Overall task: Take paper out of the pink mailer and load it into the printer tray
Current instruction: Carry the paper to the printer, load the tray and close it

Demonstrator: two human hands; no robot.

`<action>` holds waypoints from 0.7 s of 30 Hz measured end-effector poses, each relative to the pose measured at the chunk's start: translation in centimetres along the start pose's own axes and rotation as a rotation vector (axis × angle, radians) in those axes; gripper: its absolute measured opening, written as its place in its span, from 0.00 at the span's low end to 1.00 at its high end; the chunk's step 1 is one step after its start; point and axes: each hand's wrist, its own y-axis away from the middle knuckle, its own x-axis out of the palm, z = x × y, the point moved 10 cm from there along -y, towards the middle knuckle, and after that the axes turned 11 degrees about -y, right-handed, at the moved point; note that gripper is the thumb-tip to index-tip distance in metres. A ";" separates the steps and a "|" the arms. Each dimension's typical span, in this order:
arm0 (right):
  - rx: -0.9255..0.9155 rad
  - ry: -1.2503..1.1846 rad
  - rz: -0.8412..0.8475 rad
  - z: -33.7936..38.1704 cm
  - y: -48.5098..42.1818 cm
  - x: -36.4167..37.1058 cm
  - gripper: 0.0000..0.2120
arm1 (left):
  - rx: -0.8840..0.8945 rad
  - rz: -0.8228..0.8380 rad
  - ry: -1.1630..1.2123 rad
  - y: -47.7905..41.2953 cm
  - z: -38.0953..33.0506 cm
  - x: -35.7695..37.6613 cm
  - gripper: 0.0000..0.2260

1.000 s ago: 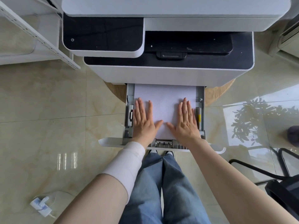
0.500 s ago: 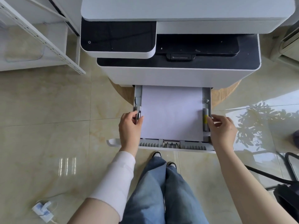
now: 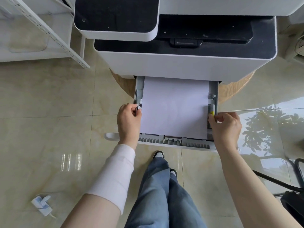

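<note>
A stack of white paper (image 3: 174,107) lies flat in the pulled-out grey printer tray (image 3: 174,142), below the white and black printer (image 3: 184,63). My left hand (image 3: 129,120) pinches the grey side guide (image 3: 139,104) at the tray's left wall. At the right wall, my right hand (image 3: 225,125) pinches the yellow-tipped side guide (image 3: 211,112). Both guides sit close against the paper's edges. The pink mailer is not in view.
The printer stands on a round wooden stand (image 3: 236,89) over a glossy tiled floor. A white metal shelf frame (image 3: 49,33) is at the left, a small white plug (image 3: 42,205) on the floor lower left, a black chair base (image 3: 292,195) lower right. My legs and shoes stand below the tray.
My hands left the top of the paper, where they lay flat, and went out to the tray's two sides, closing on the guides. The camera has moved nearer to the printer.
</note>
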 end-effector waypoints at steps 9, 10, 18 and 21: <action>0.124 -0.101 0.024 -1.3 0.2 0.6 0.11 | -0.012 0.004 0.056 0.3 -0.4 -0.3 0.05; 0.116 -0.094 0.036 -1.2 0.1 0.6 0.11 | -0.011 0.015 0.069 0.2 -0.3 -0.3 0.05; 0.149 -0.153 0.015 -1.6 0.0 0.7 0.10 | -0.010 0.017 0.105 0.6 -0.4 -0.3 0.06; 0.158 -0.167 0.045 -2.0 0.0 0.7 0.11 | 0.040 0.028 0.092 0.4 -0.5 -0.5 0.06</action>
